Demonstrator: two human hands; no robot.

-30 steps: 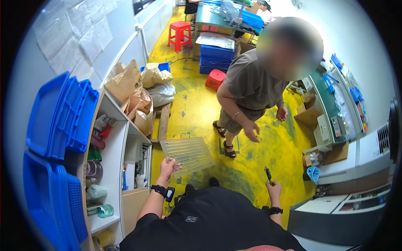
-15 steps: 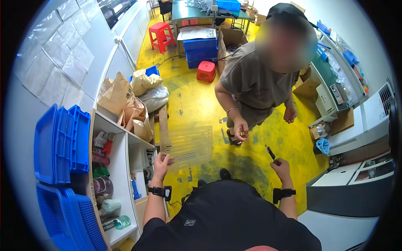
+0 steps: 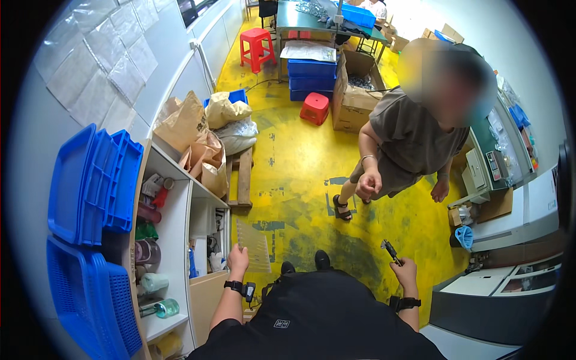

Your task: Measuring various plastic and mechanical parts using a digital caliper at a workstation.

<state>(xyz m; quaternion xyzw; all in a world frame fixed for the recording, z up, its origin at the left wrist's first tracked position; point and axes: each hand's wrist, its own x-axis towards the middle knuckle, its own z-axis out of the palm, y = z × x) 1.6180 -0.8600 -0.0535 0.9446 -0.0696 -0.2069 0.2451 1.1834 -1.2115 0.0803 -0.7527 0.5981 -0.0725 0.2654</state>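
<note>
My left hand point(image 3: 238, 259) is closed on the edge of a thin, see-through slotted sheet point(image 3: 256, 247), which hangs tilted over the yellow floor beside the white shelf unit. My right hand point(image 3: 406, 273) is wrapped round the lower end of a dark caliper point(image 3: 392, 250), its jaw end pointing up and away from me. Black straps with small devices sit on both my wrists. Ahead on the right stands another person point(image 3: 414, 132) in a brown-grey outfit, one hand raised at waist height; whether that hand holds anything I cannot tell.
At my left, a white shelf unit point(image 3: 174, 258) holds bottles and tape rolls, beside blue plastic trays point(image 3: 75, 186). Paper bags point(image 3: 210, 159) lie beyond, near a wooden pallet point(image 3: 243, 180). Farther off are red stools point(image 3: 315, 108), blue crates and a cardboard box point(image 3: 354, 111). Grey-white cabinets point(image 3: 480, 300) stand right.
The see-through sheet has swung from broad, flat view to a narrower, tilted one, nearer my left side. The other person has shifted right in the picture and turned. My view has moved too.
</note>
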